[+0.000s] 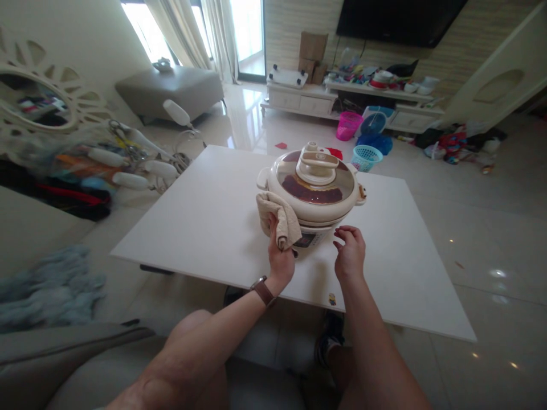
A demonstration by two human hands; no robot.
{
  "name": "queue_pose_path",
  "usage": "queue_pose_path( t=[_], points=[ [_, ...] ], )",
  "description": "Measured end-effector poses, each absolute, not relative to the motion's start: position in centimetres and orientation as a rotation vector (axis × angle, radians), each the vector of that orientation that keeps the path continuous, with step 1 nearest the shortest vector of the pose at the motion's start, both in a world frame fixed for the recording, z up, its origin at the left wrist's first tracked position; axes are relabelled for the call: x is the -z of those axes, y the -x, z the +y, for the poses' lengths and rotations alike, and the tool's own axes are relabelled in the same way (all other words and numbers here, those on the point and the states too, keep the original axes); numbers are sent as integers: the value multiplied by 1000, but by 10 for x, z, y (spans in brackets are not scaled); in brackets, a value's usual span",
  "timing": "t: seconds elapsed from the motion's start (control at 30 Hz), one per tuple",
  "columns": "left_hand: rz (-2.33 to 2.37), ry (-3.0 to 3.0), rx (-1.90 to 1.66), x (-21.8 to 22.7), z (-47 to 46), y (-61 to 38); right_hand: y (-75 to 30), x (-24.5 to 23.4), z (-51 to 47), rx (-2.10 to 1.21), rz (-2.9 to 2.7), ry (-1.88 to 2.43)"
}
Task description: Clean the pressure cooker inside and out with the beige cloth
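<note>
A cream electric cooker (314, 196) with a glass lid and a cream knob stands in the middle of a white table (205, 222). My left hand (280, 256), with a watch on the wrist, is closed on a beige cloth (280, 216) and presses it against the cooker's left front side. My right hand (350, 253) hovers just in front of the cooker's base. Its fingers are loosely curled and apart, holding nothing.
A grey couch edge and a blue fluffy cloth (47, 287) lie at the left. A cluttered rack (106, 159) stands beyond the table's left side. Pink (348, 125) and blue baskets (366, 158) sit on the tiled floor behind, near a low TV cabinet (307, 99).
</note>
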State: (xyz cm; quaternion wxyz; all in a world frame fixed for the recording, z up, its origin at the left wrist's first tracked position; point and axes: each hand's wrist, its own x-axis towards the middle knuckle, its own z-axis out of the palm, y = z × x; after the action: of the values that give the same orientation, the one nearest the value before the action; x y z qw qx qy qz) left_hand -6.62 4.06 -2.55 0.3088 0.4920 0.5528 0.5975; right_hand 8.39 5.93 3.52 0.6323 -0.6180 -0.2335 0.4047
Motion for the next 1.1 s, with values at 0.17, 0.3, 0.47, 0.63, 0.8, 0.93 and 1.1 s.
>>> queue_pose_path(
  t=[0.17, 0.3, 0.47, 0.63, 0.8, 0.93, 1.1],
  points=[
    [1436, -966, -1762, 7, 66, 80, -86, -33, 58, -918, -554, 1409],
    [1271, -720, -1840, -2, 93, 96, -87, -33, 57, -937, -542, 1403],
    [950, -270, -1776, -2, 126, 118, -92, -34, 58, -979, -527, 1398],
    [735, -143, -1552, -10, 145, 147, -102, -34, 58, -1013, -519, 1391],
    [698, -157, -1564, -16, 147, 162, -111, -36, 55, -1031, -490, 1384],
    [726, -193, -1621, -15, 141, 152, -114, -37, 53, -1040, -476, 1372],
    [851, -267, -1808, -8, 120, 118, -114, -38, 52, -1047, -471, 1370]
  ],
)
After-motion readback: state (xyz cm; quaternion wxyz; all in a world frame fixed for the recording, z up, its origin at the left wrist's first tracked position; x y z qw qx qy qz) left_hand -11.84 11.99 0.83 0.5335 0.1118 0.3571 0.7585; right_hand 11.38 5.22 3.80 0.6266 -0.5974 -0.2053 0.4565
